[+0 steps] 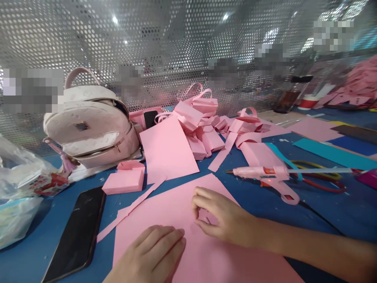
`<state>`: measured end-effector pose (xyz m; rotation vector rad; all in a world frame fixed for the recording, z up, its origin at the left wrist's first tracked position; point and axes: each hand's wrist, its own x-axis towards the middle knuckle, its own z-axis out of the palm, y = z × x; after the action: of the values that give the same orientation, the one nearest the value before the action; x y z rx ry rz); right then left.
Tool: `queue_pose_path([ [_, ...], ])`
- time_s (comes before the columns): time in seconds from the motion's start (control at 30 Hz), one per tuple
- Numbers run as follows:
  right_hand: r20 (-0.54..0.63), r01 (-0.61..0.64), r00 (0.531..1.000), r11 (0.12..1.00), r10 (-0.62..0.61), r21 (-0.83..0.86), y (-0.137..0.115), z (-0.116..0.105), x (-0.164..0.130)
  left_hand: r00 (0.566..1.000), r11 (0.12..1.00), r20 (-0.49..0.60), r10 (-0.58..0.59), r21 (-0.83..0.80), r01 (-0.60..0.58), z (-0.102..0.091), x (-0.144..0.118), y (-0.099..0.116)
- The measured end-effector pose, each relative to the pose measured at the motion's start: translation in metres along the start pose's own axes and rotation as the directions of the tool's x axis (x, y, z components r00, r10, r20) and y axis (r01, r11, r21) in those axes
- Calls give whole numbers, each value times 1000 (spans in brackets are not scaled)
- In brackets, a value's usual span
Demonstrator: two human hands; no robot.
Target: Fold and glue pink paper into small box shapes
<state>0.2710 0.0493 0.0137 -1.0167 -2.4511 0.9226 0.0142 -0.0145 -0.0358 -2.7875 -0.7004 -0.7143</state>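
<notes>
The left hand [153, 251] is pressing flat to keep the pink paper [165, 212] from sliding, while the right hand [224, 220] is maybe pinching a fold just beside it.

The desk [324, 220] is deep blue. The paper sheet [182, 220] under the hands is plain pink, as are the small box [123, 181] and glue gun [265, 173]. The backpack [91, 129] is pale pink; the phone [78, 234] black; a teal strip [332, 154] lies right.
</notes>
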Motion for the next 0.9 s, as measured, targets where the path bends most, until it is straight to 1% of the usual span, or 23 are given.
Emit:
queue_pose_path([
  [0.07,-2,-5,1000,998,5,55,0,-1,0,1000,1000,2,-4,-2,4,1,-1,0],
  [0.13,-13,22,1000,996,-21,83,1,-1,-1,1000,1000,-1,-11,-1,11,2,-1,1],
  [0.27,-66,135,989,988,-131,70,4,2,-2,999,1000,-26,-24,12,24,3,-1,1],
  [0.37,-93,186,979,982,-181,44,6,3,-3,999,999,-31,-26,17,27,3,-1,1],
  [0.63,-123,246,963,969,-241,28,6,3,-4,999,1000,-43,-22,9,22,4,-1,1],
  [0.9,-131,274,953,962,-274,-18,5,1,-4,998,999,-56,-27,15,28,6,-1,1],
])
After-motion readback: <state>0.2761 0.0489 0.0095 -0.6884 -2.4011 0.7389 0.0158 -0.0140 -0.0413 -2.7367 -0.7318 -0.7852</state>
